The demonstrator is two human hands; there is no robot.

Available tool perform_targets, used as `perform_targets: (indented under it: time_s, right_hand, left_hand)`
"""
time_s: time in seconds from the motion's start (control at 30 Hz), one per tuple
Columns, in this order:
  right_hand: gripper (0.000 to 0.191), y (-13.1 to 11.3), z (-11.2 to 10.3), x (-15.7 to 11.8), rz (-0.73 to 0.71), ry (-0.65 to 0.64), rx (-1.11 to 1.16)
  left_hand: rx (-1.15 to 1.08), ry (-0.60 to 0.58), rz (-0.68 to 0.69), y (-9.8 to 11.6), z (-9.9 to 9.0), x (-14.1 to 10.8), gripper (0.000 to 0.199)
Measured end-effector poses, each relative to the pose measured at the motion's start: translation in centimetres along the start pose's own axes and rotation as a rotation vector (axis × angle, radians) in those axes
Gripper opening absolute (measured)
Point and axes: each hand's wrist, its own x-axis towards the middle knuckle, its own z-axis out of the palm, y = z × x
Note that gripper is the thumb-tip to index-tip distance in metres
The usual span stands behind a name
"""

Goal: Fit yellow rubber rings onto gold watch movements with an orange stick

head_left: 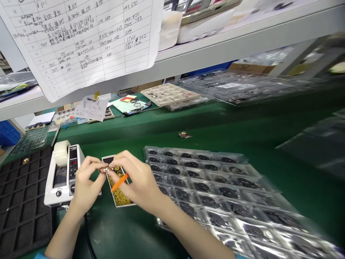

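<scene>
My left hand [87, 180] pinches one end of a small, shiny copper-coloured metal part [105, 169]. The fingertips of my right hand [134, 178] close on its other end. A slim orange stick-like tool [119, 182] is also held in my right hand, pointing down to the left; its kind is unclear. Just below both hands lies a narrow white box [116, 206] filled with small yellow ring-like pieces [120, 196]. To the left of my left hand stands a white tape dispenser [63, 176] with a roll of clear tape.
A clear plastic tray [194, 151] of black round parts spreads to my right. On the left is a black compartment tray [25, 208]. Another small metal part [184, 135] lies on the green table. A handwritten sheet [107, 43] hangs from the shelf [242, 39] above.
</scene>
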Motion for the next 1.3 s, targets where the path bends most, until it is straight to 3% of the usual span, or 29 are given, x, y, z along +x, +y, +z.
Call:
perform_targets:
  time_s: [0.07, 0.17, 0.27, 0.4, 0.7, 0.9, 1.03, 1.3]
  right_hand:
    - [0.013, -0.6, -0.2, -0.3, -0.137, 0.104, -0.100]
    - [0.015, -1.1, -0.2, -0.7, -0.276, 0.216, -0.258]
    - [0.013, -1.1, 0.0, -0.7, -0.297, 0.249, -0.377]
    - [0.009, -0.4, 0.4, -0.4, -0.287, 0.207, -0.381]
    - [0.013, 0.5, 0.5, -0.4, -0.310, 0.132, -0.218]
    - [0.011, 1.2, 0.5, -0.3, -0.386, 0.117, -0.246]
    - [0.011, 1.4, 0.3, -0.1, -0.463, 0.082, -0.263]
    - [0.014, 1.2, 0.1, 0.1, -0.455, 0.067, -0.267]
  left_hand:
    - [0.054, 0.088, 0.000, 0.0, -0.5, 0.2, 0.010]
    - [-0.109, 0.142, -0.187, 0.1, -0.6, 0.2, 0.005]
    - [-0.339, 0.105, -0.347, 0.5, -0.3, 0.1, 0.013]
    - [-0.476, 0.032, -0.422, 1.4, 0.3, -0.2, 0.017]
    - [-0.341, 0.026, -0.384, 2.6, 0.9, -1.1, 0.026]
    - [-0.213, 0.015, -0.318, 2.4, 0.7, -1.4, 0.028]
    - [-0.241, 0.008, -0.349, 2.2, 0.9, -1.4, 0.024]
    - [-0.165, 0.041, -0.298, 1.9, 1.3, -1.8, 0.026]
